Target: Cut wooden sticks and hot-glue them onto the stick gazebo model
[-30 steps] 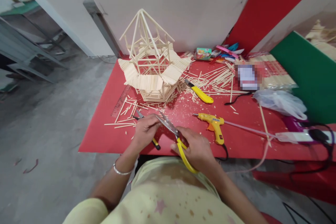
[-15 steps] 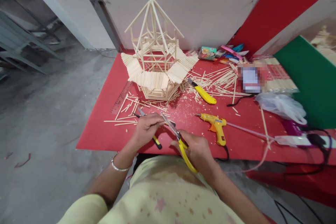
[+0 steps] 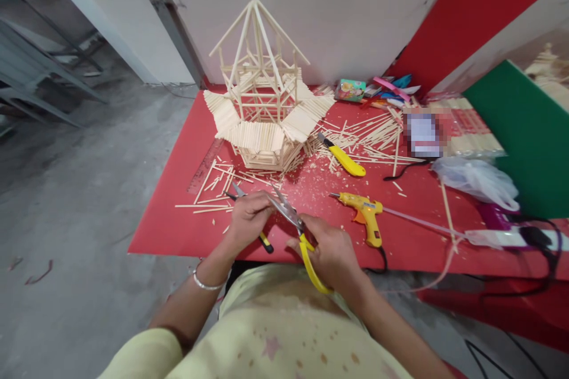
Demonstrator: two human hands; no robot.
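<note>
My right hand [image 3: 331, 251] is closed round the yellow handles of a pair of scissors [image 3: 293, 222], whose steel blades point up and left toward my left hand [image 3: 249, 219]. My left hand's fingers are pinched together at the blade tips, holding a thin wooden stick that is mostly hidden. Under my left hand lies a small plier-like tool [image 3: 249, 213] with black and yellow grips. Behind, a stick-built model house [image 3: 264, 109] with a peaked frame roof stands on the red table [image 3: 169, 213].
A yellow glue gun [image 3: 364, 213] lies right of my hands, its cord trailing off the edge. A yellow utility knife [image 3: 342, 157], scattered sticks [image 3: 377, 133], a clear plastic bag [image 3: 478, 177], a power strip [image 3: 515, 234] and a green board [image 3: 524, 130] fill the right side. Grey floor lies left.
Both hands stay at the table's front edge; the scissors' blades have shifted slightly against the left hand. The camera view moved a little between the earliest frame and now.
</note>
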